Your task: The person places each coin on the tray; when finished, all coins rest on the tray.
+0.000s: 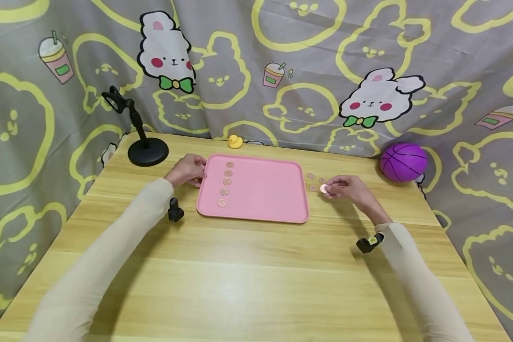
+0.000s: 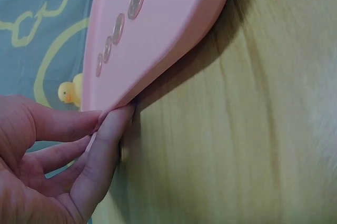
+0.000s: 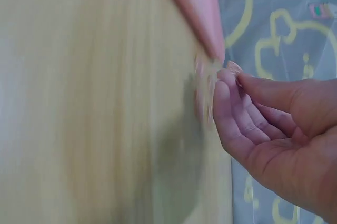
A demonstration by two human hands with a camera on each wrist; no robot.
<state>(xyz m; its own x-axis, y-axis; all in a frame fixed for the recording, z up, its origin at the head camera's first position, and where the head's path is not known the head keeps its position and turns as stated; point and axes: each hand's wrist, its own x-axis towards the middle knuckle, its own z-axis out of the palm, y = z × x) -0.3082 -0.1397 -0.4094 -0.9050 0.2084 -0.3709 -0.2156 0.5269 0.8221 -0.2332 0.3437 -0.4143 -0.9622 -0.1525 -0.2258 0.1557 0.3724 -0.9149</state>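
Note:
A pink tray (image 1: 265,190) lies on the wooden table with several coins (image 1: 224,192) in a column along its left side. At the tray's left rim, my left hand (image 1: 189,169) pinches the edge between thumb and fingers; the left wrist view shows this hand (image 2: 63,155) close up. Just right of the tray, my right hand (image 1: 346,187) holds a shiny coin (image 1: 324,188) between thumb and fingertips. In the right wrist view that coin (image 3: 235,68) pokes out past the fingertips. Other coins (image 1: 313,188) lie on the table beside this hand, partly hidden by it.
A black round-based stand (image 1: 147,151) is at the back left. A yellow rubber duck (image 1: 235,141) sits behind the tray, and a purple basketball (image 1: 403,162) at the back right. Behind the table hangs a patterned grey curtain (image 1: 239,109).

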